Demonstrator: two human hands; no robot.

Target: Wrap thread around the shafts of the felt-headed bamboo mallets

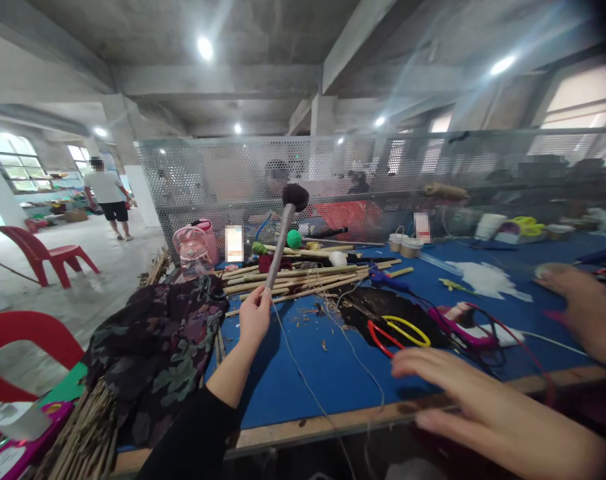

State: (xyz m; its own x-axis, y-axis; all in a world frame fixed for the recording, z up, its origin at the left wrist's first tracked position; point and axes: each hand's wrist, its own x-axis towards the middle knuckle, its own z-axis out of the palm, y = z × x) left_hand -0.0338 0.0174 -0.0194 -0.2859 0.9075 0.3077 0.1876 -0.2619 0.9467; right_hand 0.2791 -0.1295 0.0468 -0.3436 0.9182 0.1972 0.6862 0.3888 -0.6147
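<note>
1. Left of the scissors (395,318), the left hand (255,313) gripped a tilted grey stick (280,250), its dark knob (296,196) uppermost.
2. Nearer the camera than the scissors, the right hand (450,383) was empty, fingers loosely spread; whether it touched their red handle could not be told.
3. Wooden rods (313,272) cluttered the area behind-left of the scissors; a blue glue gun (393,281) lay just behind them.
4. Far right of the scissors was another person's hand (563,280), blurred.
5. Behind-left of the scissors, a white card's (234,250) print was unreadable.
</note>
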